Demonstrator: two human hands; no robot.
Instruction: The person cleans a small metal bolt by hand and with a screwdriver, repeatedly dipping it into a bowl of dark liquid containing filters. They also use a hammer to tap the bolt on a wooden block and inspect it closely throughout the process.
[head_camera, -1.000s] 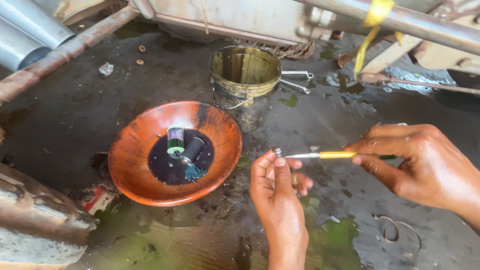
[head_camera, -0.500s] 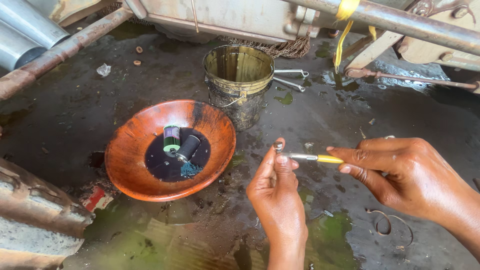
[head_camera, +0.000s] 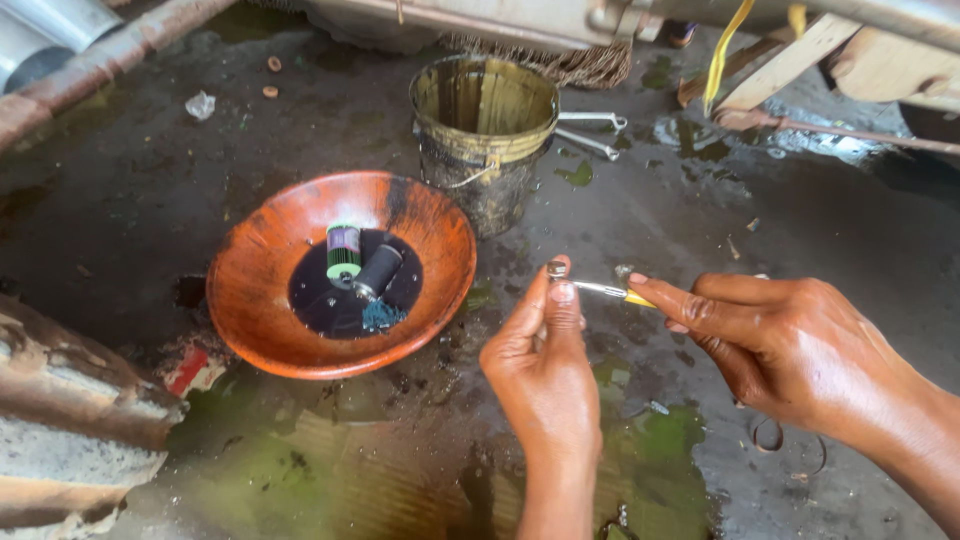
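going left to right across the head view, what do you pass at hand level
orange bowl → green-banded cylinder → black cylinder → left hand → yellow-handled tool → right hand

We find the left hand (head_camera: 545, 365) low in the middle, fingertips pinching a small part (head_camera: 556, 269). Just to its right sits the right hand (head_camera: 790, 345), and between the two runs the thin tool (head_camera: 610, 292), its tip meeting the small part. Left of the left hand lies the bowl (head_camera: 250, 300), with two cylinders (head_camera: 360, 262) side by side in it. Beyond the hands, farther from us, stands the bucket (head_camera: 483, 140), touching the bowl's far rim. Right of the bucket, behind the right hand, lie the wrenches (head_camera: 592, 132).
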